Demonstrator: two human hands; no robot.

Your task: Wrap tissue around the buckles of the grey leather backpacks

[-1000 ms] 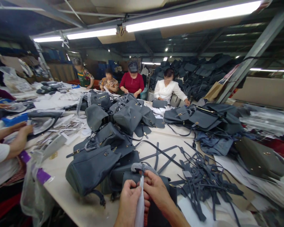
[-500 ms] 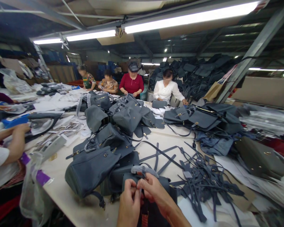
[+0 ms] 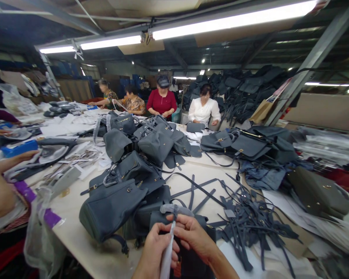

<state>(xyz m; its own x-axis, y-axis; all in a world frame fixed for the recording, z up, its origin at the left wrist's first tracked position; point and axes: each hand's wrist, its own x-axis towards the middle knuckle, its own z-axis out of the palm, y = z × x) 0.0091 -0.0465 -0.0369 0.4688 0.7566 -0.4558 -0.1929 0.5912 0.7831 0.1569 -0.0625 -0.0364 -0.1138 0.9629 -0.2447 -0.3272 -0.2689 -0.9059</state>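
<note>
Head view: white strip (image 3: 166, 257) back in sight

Pale surface (image 3: 113, 263) carried a dark bag (image 3: 156, 217) at six o'clock, its pale-wrapped handle (image 3: 180, 210) at twelve from the white strip, which was hidden half a second earlier. Left grip (image 3: 158, 244) and right grip (image 3: 195, 234) pinched the strip's upper end together, so handling there seemed unfinished.

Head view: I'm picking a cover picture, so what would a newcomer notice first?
Likely the dark bags heaped left of centre, with tangled straps to their right. At bottom centre, the left hand and right hand hold a white strip. A bright tube light slants overhead.
</note>
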